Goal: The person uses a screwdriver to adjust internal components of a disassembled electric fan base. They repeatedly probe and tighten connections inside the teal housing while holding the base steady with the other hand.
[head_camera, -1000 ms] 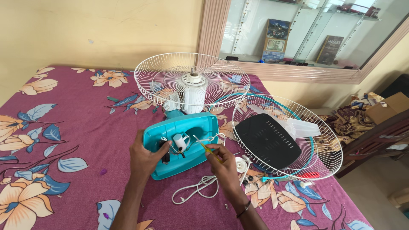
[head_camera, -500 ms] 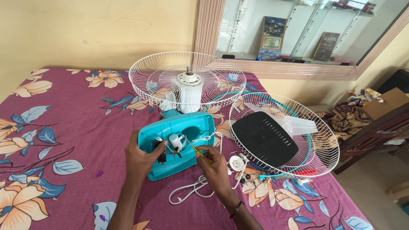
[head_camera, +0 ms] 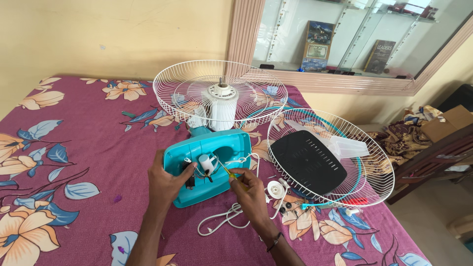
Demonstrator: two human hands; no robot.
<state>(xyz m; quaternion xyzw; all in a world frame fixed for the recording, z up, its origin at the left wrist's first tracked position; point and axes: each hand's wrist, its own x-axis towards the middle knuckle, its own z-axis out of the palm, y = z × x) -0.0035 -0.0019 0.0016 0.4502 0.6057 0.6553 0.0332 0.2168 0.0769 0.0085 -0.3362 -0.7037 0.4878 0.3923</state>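
Observation:
A turquoise fan base lies open side up on the flowered purple bedspread, with wires and a small white part showing inside. My left hand grips the base's near left edge. My right hand holds a thin yellow-handled screwdriver whose tip points into the base near the white part. Behind the base stands the white motor housing inside the rear wire guard.
A second white wire guard lies to the right, holding a black vented panel and a clear plastic piece. A white power cord, a white knob and small loose parts lie beside my right hand. A wooden-framed mirror hangs behind.
The view has shifted slightly; both hands stay at the turquoise base, the right one keeping the screwdriver tip inside it.

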